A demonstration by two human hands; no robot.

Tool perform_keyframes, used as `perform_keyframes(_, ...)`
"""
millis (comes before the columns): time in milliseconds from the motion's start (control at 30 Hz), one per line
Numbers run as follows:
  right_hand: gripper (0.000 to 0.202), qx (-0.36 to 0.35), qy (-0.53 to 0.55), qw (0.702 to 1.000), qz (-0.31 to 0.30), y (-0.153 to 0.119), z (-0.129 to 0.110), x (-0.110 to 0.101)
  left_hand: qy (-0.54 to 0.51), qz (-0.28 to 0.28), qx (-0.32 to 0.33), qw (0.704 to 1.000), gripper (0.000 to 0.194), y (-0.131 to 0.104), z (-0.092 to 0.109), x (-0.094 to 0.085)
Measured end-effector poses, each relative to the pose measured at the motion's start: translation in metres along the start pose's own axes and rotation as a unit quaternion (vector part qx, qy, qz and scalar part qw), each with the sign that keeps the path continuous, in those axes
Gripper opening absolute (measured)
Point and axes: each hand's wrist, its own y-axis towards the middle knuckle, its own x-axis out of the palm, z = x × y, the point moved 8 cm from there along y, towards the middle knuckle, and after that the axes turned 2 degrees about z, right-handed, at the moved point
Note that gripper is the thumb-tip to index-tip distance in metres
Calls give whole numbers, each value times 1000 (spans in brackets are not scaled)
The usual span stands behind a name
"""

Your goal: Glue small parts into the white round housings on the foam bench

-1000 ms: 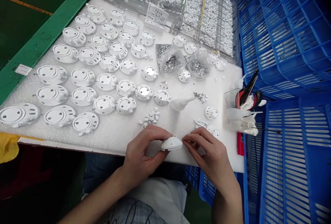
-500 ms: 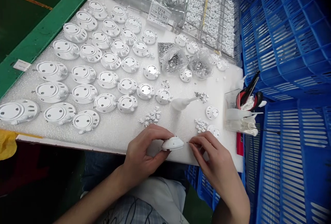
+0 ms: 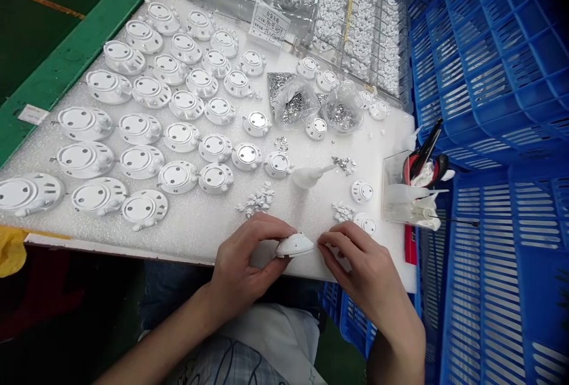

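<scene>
I judge step as close work at piece's edge; next move calls for steady support, fine fingertip control. Left hand [image 3: 242, 261] grips white domed piece [image 3: 295, 245] between thumb and fingers. Right hand [image 3: 367, 261] just beside it, fingertips drawn together; can't tell if pinching anything. White squeeze bottle [image 3: 306, 178] beyond both.

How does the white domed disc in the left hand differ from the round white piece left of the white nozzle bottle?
The white domed disc is held in the left hand; the round white piece lies on white foam. The disc shows its edge; the piece, its face with two dark dots. Both are white.
</scene>
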Motion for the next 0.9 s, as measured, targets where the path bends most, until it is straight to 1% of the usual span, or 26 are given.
perform_keyframes(67, 12, 7, 7, 1000, 9, 1, 0, -2, 2, -5, 0, 1000, 21, 0, 0, 1)
perform_keyframes(100, 13, 12, 27, 999, 21, 1, 0, -4, 5, -10, 1, 1000, 22, 1, 0, 1)
perform_keyframes(167, 14, 35, 101, 993, 55, 0, 1, -7, 11, -25, 4, 1000, 25, 2, 2, 4)
perform_keyframes(200, 14, 51, 149, 985, 76, -1, 2, -8, 17, -34, 6, 999, 26, 2, 2, 5)
perform_keyframes(233, 14, 69, 199, 973, 97, -3, 4, -8, 25, -43, 9, 999, 28, 2, 3, 7)
perform_keyframes(300, 11, 104, 299, 940, 129, -5, 6, -3, 45, -60, 15, 997, 30, 3, 5, 9)
perform_keyframes(367, 9, 126, 391, 900, 142, -5, 6, 6, 60, -69, 23, 996, 32, 3, 6, 11)
perform_keyframes(433, 6, 140, 452, 869, 146, -4, 4, 14, 69, -72, 29, 995, 32, 3, 7, 12)
perform_keyframes(500, 5, 147, 474, 854, 153, -3, 3, 19, 76, -73, 34, 994, 32, 3, 8, 14)
perform_keyframes(600, 6, 155, 487, 847, 151, -3, 3, 24, 85, -72, 42, 993, 32, 3, 10, 16)
perform_keyframes(733, 5, 157, 495, 843, 137, -4, 3, 28, 108, -60, 55, 991, 32, 1, 11, 16)
perform_keyframes(900, 5, 161, 500, 841, 130, -5, 2, 29, 117, -47, 66, 990, 25, 1, 12, 13)
